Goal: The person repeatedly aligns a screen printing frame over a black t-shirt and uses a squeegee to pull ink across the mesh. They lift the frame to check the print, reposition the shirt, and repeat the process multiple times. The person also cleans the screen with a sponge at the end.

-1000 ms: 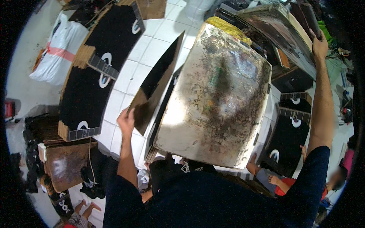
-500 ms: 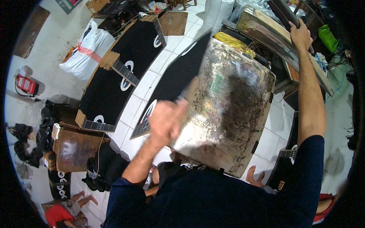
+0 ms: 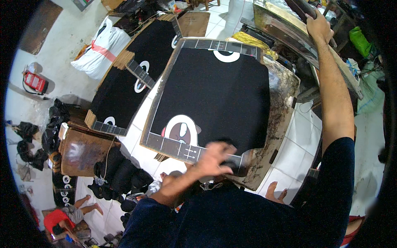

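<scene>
A board with black fabric (image 3: 215, 91) and white eye-shaped prints, edged by dark measured strips, lies across the stained, worn platen (image 3: 283, 95) in front of me. My left hand (image 3: 213, 161), blurred, is spread over the board's near edge with its fingers apart; whether it touches cannot be told. My right hand (image 3: 318, 25), raised at the back right, is closed round a dark bar (image 3: 302, 8) on the upright upper plate (image 3: 277, 25) of the press. A yellow cloth (image 3: 256, 43) lies at the platen's far end.
A stack of similar black boards (image 3: 144, 45) lies at left, near a white sack (image 3: 101, 49) and a red extinguisher (image 3: 35, 80). Brown boards (image 3: 87, 157) stand lower left. A person in red (image 3: 58, 221) is on the tiled floor (image 3: 295, 157); another's bare foot (image 3: 273, 190) shows below right.
The board that my left hand held tilted at the platen's left now lies flat across it, black face up. My left hand has moved rightward and opened; my right arm stays raised on the bar.
</scene>
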Tool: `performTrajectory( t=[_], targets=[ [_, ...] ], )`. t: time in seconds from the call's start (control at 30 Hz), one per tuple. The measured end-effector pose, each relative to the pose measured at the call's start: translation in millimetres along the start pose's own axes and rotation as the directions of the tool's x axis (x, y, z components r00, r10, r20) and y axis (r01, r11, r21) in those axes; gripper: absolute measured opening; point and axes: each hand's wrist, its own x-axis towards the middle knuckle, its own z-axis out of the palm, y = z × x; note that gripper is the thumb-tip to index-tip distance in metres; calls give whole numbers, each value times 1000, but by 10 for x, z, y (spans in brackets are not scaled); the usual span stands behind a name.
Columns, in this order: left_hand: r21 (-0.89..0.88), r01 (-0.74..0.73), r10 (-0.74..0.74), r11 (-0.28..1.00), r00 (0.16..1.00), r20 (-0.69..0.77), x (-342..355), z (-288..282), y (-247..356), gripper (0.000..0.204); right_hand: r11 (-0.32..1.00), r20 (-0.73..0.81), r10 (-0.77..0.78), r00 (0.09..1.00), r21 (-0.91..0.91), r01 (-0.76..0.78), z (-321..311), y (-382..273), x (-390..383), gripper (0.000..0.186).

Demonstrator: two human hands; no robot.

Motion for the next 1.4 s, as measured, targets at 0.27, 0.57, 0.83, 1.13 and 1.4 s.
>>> performTrajectory(
  t=[0.27, 0.57, 0.83, 1.13, 1.4],
  targets=[
    [-58, 979, -873, 196, 148, -465, -1386, -1408, -2640, 59, 998, 46, 54, 997, -33, -53, -99, 4, -99, 54],
    [-730, 561, -919, 391, 284, -274, -1491, -1436, -2123, 40, 975, -88, 151, 985, 178, -134, -546, -388, -419, 37],
    [-712, 533, -861, 457, 464, -206, -915, -823, -2273, 37, 966, -63, 164, 984, 212, -147, -593, -556, -418, 33],
    [-27, 787, -786, 617, 617, 34, -1075, -1233, -2097, 79, 966, -38, 158, 987, 212, -146, -495, -434, -280, 40],
    [14, 771, -770, 637, 635, 64, -759, -1487, -1869, 77, 980, -52, 111, 992, 173, -101, -469, -343, -13, 41]
  ],
)
